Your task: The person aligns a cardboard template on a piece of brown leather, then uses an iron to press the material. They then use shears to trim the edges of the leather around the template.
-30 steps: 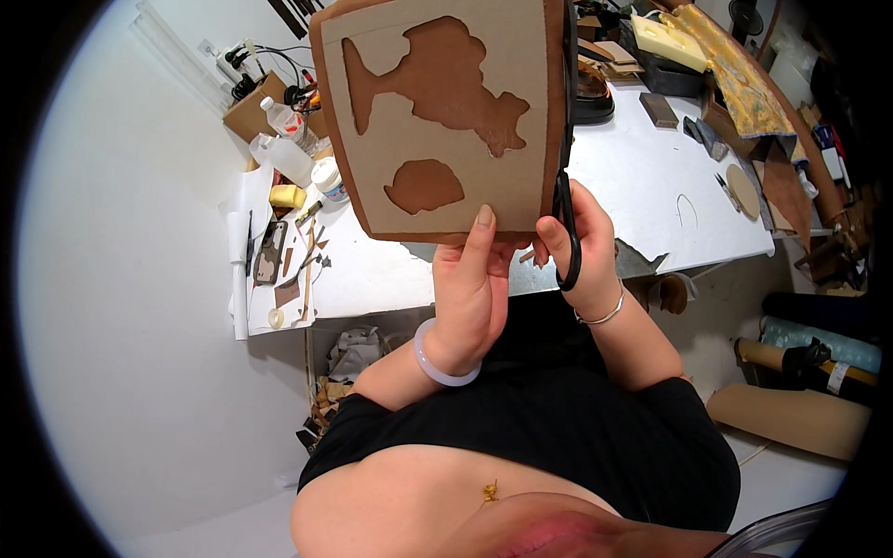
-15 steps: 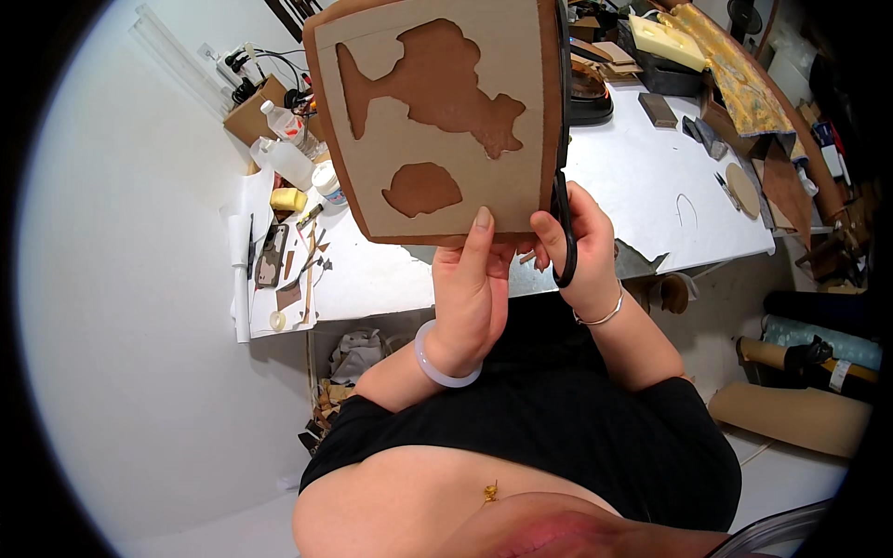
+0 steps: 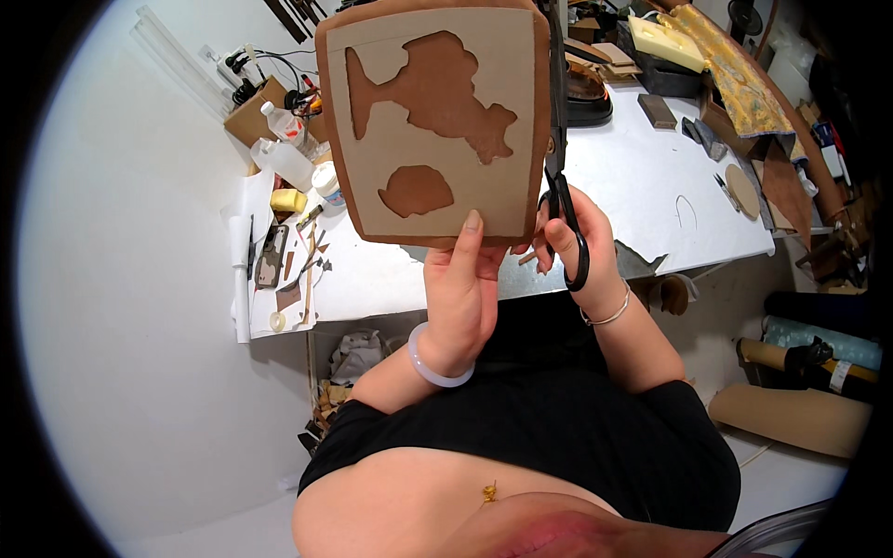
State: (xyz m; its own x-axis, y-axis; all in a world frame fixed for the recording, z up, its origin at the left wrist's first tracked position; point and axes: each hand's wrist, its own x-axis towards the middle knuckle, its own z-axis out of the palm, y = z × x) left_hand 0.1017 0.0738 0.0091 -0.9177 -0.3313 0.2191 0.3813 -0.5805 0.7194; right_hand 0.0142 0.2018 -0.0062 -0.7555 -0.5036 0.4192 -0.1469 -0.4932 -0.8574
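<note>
My left hand [image 3: 462, 293] is closed on the lower edge of a brown leather panel [image 3: 339, 139], its thumb pressed on the front. A pale cardboard stencil [image 3: 502, 79] lies over the leather, with a fish-like cutout and a smaller rounded one showing brown through them. The leather forms a border around it. Black-handled scissors [image 3: 579, 251] are in my right hand [image 3: 591, 246], fingers through the loops. Their blades point up along the panel's right edge; whether they touch it I cannot tell.
A white-topped table [image 3: 642, 205] spreads behind my hands. To the left are plastic bottles [image 3: 288, 163], a white jar [image 3: 327, 183], a phone [image 3: 271, 256] and leather scraps. Far right hold a dark block [image 3: 658, 111] and a round tan disc [image 3: 742, 190]. Rolled materials [image 3: 791, 418] lie lower right.
The panel with its stencil has shifted slightly down and tilted a little. The scissors' handles have spread apart and moved slightly right, leaving more of the blades and pivot visible.
</note>
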